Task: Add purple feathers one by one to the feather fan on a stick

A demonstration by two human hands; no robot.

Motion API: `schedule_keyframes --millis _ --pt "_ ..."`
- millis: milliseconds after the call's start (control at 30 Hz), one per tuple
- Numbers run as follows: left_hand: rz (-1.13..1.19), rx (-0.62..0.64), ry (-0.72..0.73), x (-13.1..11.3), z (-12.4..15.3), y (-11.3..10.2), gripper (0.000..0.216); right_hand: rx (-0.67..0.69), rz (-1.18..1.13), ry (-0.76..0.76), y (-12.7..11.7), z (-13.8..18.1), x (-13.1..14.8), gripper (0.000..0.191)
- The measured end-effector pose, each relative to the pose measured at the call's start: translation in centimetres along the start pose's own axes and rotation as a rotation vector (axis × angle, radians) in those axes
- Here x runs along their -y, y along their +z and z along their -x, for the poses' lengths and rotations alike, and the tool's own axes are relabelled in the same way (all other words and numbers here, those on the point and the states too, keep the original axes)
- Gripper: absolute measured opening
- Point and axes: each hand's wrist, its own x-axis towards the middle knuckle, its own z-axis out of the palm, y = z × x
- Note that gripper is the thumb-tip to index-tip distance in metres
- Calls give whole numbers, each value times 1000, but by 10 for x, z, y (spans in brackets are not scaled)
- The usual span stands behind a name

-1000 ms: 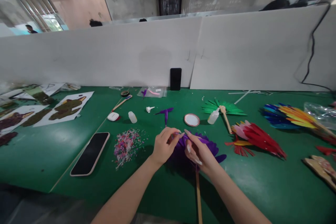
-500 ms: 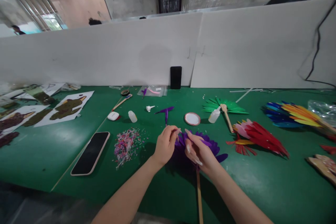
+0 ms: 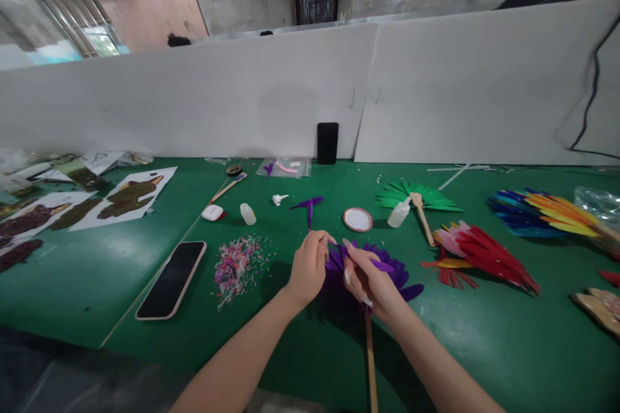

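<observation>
A purple feather fan (image 3: 400,274) with a wooden stick handle (image 3: 371,358) lies in front of me, partly hidden by my hands. My right hand (image 3: 372,281) is over the fan, its thumb and fingers closed on a slim purple feather (image 3: 383,266). Just left of it, my left hand (image 3: 309,268) pinches at fingertip height; whatever is between those fingertips is too small to make out. Beyond the left hand lies a T-shaped group of purple feathers (image 3: 310,205). A white dish with a reddish rim (image 3: 358,219) sits past the right hand.
Left are a phone (image 3: 172,281), a heap of colourful flakes (image 3: 237,264) and a small white bottle (image 3: 248,213). Right are a glue bottle (image 3: 399,213), a green fan (image 3: 436,197), a red feather piece (image 3: 489,258) and multicoloured feathers (image 3: 542,213). A white partition (image 3: 217,103) stands behind.
The view has shifted slightly, moving the whole scene a little to the right. Both hands keep nearly the same pose above the fan; more of the purple feather shows at the right fingers.
</observation>
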Motion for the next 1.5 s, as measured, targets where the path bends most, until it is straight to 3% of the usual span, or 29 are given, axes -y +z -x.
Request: schedule_keyframes --millis 167,433,833,1167,1500 --pt "39 3 5 0 0 -1 29 -72 52 -30 0 0 0 49" --pt "45 10 -5 -1 -3 -1 15 -190 257 -122 -3 1 2 53" --pt "146 -4 -136 -8 -4 0 25 -253 450 -238 4 6 8 51" --pt "274 14 -253 -8 -4 -2 29 -273 475 -242 5 10 10 52" --pt "479 247 -370 -15 -19 -12 37 -228 355 -160 -8 1 13 56"
